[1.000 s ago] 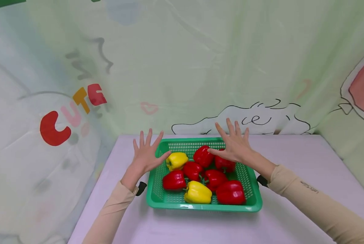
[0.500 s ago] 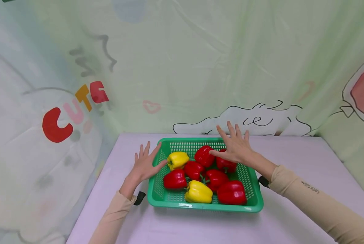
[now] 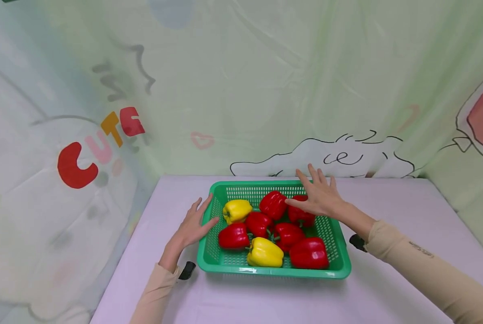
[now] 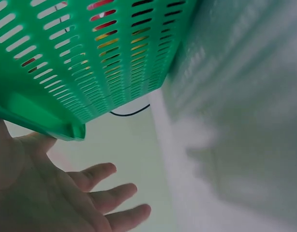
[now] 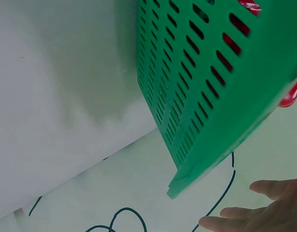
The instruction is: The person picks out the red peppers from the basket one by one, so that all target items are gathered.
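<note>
A green perforated plastic basket (image 3: pixel 274 272) holds bell peppers. Two are yellow: one pepper (image 3: pixel 266 253) at the front, another yellow pepper (image 3: pixel 237 210) at the back left. Several red bell peppers (image 3: pixel 309 253) fill the rest. My left hand (image 3: pixel 192 226) is at the basket's left rim, fingers extended; in the left wrist view the palm (image 4: pixel 47 193) is right under the rim's edge. Over the back right corner my right hand (image 3: pixel 321 195) has its fingers spread, partly covering a red pepper. In the right wrist view its fingers (image 5: pixel 235 223) reach past the basket wall (image 5: pixel 187 87).
The basket stands on a table with a pale lilac cover (image 3: pixel 391 211). Behind it and at both sides hangs a printed curtain (image 3: pixel 241 81). A black wrist strap piece (image 3: pixel 187 271) sits at the left cuff, another black piece (image 3: pixel 358 242) at the right.
My left hand has come down to the basket's left rim, its fingers less spread. My right hand has shifted slightly right and down. The peppers lie as before.
</note>
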The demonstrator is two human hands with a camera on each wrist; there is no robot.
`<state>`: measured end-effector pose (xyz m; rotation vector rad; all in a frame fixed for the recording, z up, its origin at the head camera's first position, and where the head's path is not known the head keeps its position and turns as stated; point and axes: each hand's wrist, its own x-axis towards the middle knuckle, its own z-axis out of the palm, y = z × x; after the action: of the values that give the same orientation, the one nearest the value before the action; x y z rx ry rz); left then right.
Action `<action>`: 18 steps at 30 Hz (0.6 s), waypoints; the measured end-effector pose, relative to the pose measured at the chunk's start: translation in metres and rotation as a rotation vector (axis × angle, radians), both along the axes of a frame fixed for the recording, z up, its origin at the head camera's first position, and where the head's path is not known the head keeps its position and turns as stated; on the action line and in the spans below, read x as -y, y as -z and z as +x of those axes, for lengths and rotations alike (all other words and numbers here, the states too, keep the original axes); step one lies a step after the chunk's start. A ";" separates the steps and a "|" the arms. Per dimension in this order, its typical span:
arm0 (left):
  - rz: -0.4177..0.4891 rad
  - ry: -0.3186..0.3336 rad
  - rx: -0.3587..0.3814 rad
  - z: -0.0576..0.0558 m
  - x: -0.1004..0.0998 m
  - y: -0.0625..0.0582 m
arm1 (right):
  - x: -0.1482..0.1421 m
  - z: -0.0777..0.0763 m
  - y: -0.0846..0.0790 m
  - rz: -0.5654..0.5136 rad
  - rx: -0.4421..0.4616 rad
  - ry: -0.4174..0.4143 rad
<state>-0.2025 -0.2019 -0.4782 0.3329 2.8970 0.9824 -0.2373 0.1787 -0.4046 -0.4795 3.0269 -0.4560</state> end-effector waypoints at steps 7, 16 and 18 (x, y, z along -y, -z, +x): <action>0.181 0.049 0.029 -0.002 0.000 0.008 | -0.008 0.006 -0.001 -0.048 0.016 -0.008; 0.471 0.149 0.090 -0.009 0.000 0.018 | -0.009 0.009 -0.004 -0.088 -0.026 -0.148; 0.517 0.166 0.110 -0.008 -0.002 0.017 | -0.010 0.010 -0.003 -0.075 -0.025 -0.176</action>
<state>-0.2107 -0.2002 -0.4947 0.5145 2.4307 1.6457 -0.2271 0.1884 -0.4016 -0.7535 2.9639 -0.5565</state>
